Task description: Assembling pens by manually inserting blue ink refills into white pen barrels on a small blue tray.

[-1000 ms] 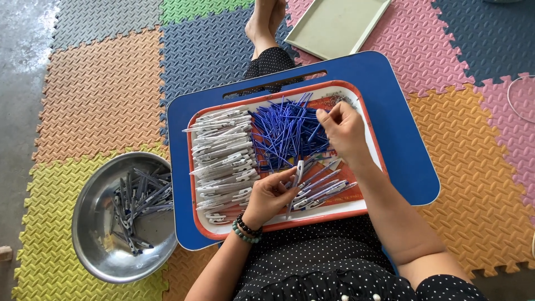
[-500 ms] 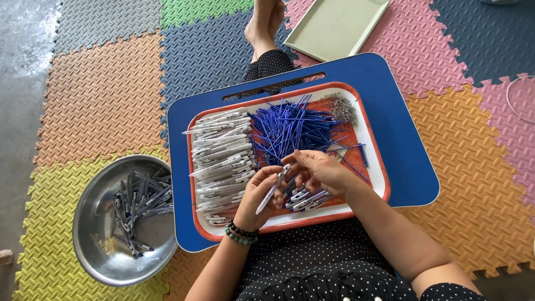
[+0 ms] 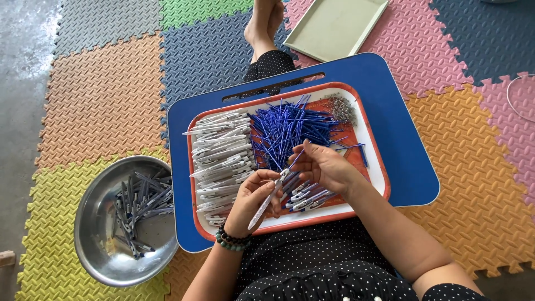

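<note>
Pen assembly over the orange tray (image 3: 374, 146).

I see my left hand (image 3: 252, 198) with fingers clenched on a white pen barrel (image 3: 266, 202); my right hand (image 3: 326, 165) pinches a blue refill (image 3: 296, 159) at the barrel's upper end, both above the tray's near edge.

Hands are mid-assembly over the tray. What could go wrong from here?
The blue refill in the right hand looks thin; forced off-axis into the white pen barrel in the left hand, it could bend. The small springs lie heaped near the tray rim and might scatter if nudged.
</note>
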